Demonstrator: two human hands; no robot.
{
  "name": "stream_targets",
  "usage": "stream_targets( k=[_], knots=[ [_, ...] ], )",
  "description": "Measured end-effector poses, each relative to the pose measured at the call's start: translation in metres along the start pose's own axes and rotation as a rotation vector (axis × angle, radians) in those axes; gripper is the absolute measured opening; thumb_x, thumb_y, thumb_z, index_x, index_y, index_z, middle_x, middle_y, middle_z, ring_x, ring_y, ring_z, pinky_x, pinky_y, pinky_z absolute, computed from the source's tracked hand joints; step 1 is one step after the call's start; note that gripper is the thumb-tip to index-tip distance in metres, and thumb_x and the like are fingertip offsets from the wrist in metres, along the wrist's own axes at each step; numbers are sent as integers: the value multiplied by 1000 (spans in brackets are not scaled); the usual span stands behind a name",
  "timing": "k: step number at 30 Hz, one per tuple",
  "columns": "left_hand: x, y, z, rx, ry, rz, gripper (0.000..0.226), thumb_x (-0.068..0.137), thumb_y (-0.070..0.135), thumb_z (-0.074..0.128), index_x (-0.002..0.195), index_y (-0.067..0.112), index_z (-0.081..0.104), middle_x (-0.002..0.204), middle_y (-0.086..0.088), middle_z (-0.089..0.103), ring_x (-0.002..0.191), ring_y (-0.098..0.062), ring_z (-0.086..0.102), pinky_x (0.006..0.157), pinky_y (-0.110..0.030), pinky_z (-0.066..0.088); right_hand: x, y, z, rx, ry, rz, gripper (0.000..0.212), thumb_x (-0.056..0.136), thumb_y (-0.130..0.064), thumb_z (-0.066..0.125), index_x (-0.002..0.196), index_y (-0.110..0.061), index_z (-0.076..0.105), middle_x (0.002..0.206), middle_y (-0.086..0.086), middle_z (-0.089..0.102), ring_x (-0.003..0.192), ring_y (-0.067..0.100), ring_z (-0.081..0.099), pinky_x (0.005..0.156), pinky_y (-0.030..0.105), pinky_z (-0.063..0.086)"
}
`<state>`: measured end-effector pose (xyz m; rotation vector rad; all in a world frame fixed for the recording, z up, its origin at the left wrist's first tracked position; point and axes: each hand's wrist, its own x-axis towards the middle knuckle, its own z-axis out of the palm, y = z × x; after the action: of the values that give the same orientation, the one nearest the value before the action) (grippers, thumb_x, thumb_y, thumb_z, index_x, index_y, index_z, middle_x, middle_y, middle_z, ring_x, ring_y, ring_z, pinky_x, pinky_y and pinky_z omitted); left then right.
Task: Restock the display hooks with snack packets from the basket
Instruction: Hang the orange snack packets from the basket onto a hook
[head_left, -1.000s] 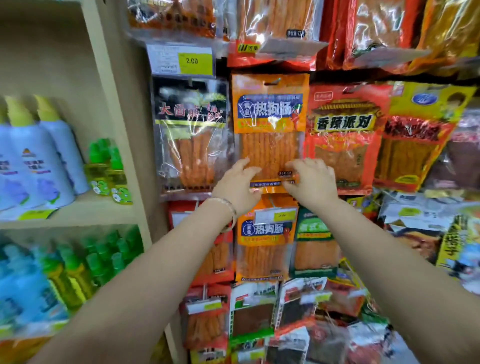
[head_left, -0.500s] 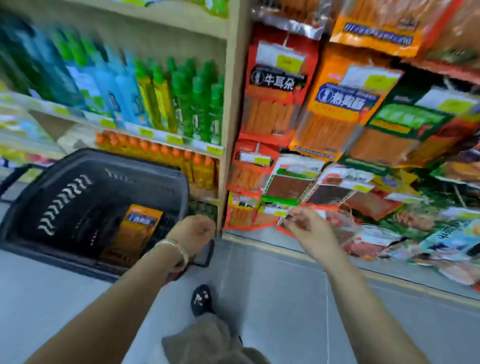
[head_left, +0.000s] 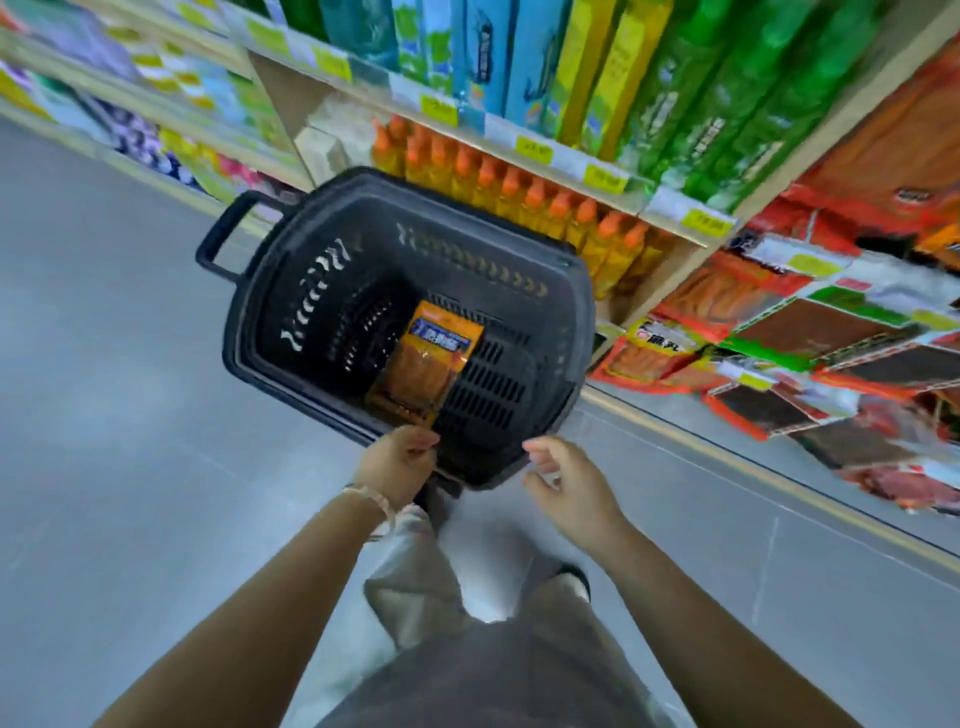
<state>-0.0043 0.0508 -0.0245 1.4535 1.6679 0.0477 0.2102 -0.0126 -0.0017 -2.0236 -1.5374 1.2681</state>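
Head view: both hands at the black basket (head_left: 311, 312) beside the shelves (head_left: 550, 156).
Orange snack packet (head_left: 423, 364) lies inside the basket. Left hand (head_left: 397, 465), fingers curled, meets its near edge; grasp unclear. Right hand (head_left: 566, 483) relaxed, holding nothing, by the near rim.

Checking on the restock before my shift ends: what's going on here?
A person stands over a black basket on the floor beside the snack display. Their left hand has its fingers curled at the near end of an orange snack packet lying in the basket; whether the grip has closed on it is unclear. The right hand hovers empty, loosely curled, over the basket's near rim. Nothing is being hung on the hooks right now.
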Motion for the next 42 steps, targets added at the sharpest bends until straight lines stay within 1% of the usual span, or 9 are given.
stream_targets(
  k=[3, 7, 15, 20, 24, 28, 30, 36, 42],
  knots=[
    [44, -20, -44, 25, -32, 24, 20, 87, 23, 57, 103, 32, 63, 83, 15, 62, 71, -2, 57, 58, -10, 38, 52, -32, 24, 21, -17, 8, 31, 92, -25, 58, 123, -20, 56, 105, -9, 51, 96, 6, 51, 81, 17, 38],
    [117, -41, -82, -23, -91, 72, 18, 86, 6, 59, 99, 16, 66, 93, -2, 65, 90, -23, 64, 87, -30, 49, 130, -47, 56, 20, -86, 73, 34, 94, -30, 55, 127, -21, 52, 106, -10, 47, 98, 7, 48, 82, 22, 38],
    [250, -84, -85, 207, -329, -68, 32, 91, 23, 53, 122, 18, 57, 122, -2, 62, 111, -20, 57, 95, -25, 42, 238, 28, 139, 107, -204, 518, 29, 92, -27, 59, 119, -17, 53, 89, -8, 53, 74, 6, 52, 59, 17, 39],
    [295, -109, -65, 257, -385, -127, 31, 91, 23, 52, 121, 16, 57, 123, -7, 60, 114, -23, 54, 101, -32, 40, 279, 71, 183, 275, -129, 757, 21, 90, -22, 63, 107, -13, 53, 87, 4, 59, 83, 23, 60, 77, 33, 46],
    [305, -119, -60, 272, -397, -105, 31, 90, 34, 53, 119, 23, 56, 119, -1, 61, 108, -18, 56, 97, -34, 43, 309, 82, 212, 413, -62, 846, 23, 91, -15, 60, 110, -3, 54, 81, 11, 58, 66, 18, 51, 59, 29, 39],
    [306, -119, -63, 313, -367, -82, 34, 89, 39, 52, 120, 24, 55, 116, 1, 61, 107, -18, 56, 95, -34, 45, 337, 86, 239, 553, -26, 942, 53, 88, -19, 64, 134, -2, 44, 126, 16, 54, 112, 32, 55, 85, 35, 43],
    [307, -117, -63, 315, -372, -64, 35, 89, 40, 51, 119, 23, 55, 116, 1, 61, 106, -18, 57, 94, -34, 46, 346, 90, 249, 642, -32, 983, 46, 88, -25, 65, 124, -2, 49, 119, 14, 57, 107, 28, 56, 88, 32, 43],
    [305, -115, -66, 298, -377, -64, 39, 90, 42, 50, 124, 24, 52, 121, 3, 60, 110, -17, 55, 97, -34, 45, 345, 80, 260, 474, 127, 921, 26, 86, -31, 67, 71, -15, 54, 87, 9, 62, 83, 22, 56, 80, 29, 45],
    [304, -114, -67, 246, -376, -70, 39, 89, 42, 52, 123, 23, 53, 119, 5, 61, 105, -13, 56, 93, -29, 44, 312, 61, 237, 337, 355, 626, 17, 96, -18, 52, 105, -8, 63, 88, 0, 60, 83, 17, 53, 61, 15, 32]
  ],
)
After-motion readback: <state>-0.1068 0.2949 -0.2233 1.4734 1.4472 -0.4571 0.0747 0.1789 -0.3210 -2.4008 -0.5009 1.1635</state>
